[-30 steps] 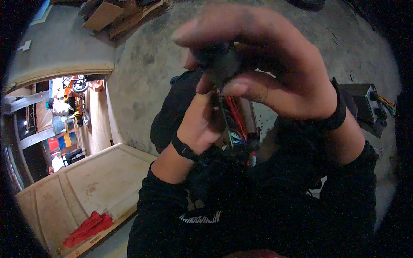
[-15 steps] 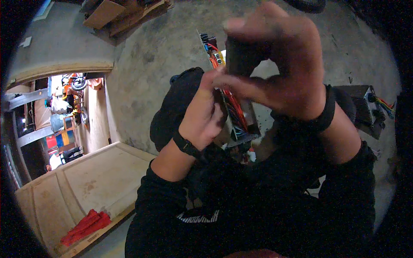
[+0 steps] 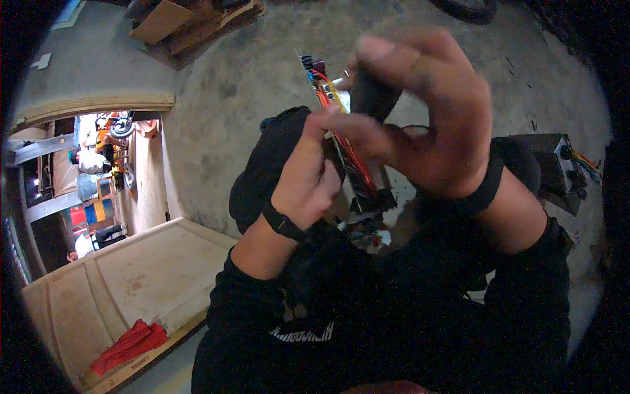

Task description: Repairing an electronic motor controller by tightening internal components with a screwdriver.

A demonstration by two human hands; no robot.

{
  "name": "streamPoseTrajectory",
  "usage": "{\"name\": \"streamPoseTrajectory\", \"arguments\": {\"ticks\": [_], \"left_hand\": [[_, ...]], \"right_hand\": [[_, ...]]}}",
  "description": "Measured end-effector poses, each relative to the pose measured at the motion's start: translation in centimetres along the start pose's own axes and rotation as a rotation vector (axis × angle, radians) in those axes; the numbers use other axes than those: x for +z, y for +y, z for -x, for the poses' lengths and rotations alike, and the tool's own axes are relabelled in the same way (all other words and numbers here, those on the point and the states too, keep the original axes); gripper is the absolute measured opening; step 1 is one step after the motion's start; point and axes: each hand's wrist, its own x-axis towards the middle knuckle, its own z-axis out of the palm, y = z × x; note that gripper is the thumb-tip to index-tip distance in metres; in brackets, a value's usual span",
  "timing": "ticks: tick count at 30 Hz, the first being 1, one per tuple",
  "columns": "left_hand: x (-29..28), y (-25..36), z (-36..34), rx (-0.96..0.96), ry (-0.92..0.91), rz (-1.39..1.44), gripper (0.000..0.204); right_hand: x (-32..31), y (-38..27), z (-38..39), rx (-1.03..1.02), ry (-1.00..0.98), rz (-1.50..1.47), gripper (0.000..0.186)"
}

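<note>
My left hand, with a dark band at the wrist, grips a long, narrow electronic assembly with a circuit board and bundled red, orange and other coloured wires, tilted so its upper end points away from me. My right hand, blurred, is curled around a dark object just right of the assembly; what it is I cannot make out. The right thumb crosses over the board beside my left thumb. A dark, cloth-like shape lies left of my hands.
A metal case with coloured wires sits on the concrete floor at right. Cardboard and a tyre lie at the top. A wooden panel with a red cloth is lower left; people and motorbikes show through a doorway.
My right hand and the dark object have shifted rightward from where they covered the assembly's upper end, which now shows. My left hand has stayed in much the same place.
</note>
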Motion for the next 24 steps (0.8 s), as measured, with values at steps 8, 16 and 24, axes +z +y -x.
{"name": "streamPoseTrajectory", "arguments": {"ticks": [8,16,24], "left_hand": [[-0.4,0.1,-0.5,-0.028,-0.002,0.06,0.047],[-1.2,0.4,0.0,-0.114,-0.155,0.028,0.056],[-1.4,0.0,-0.1,-0.019,-0.065,0.025,0.06]], "right_hand": [[-0.6,4.2,-1.3,-0.077,-0.278,-0.769,0.047],[0.6,1.2,-0.9,0.047,-0.114,-0.818,0.045],[-0.1,0.8,-1.1,-0.006,-0.225,-0.635,0.036]]}}
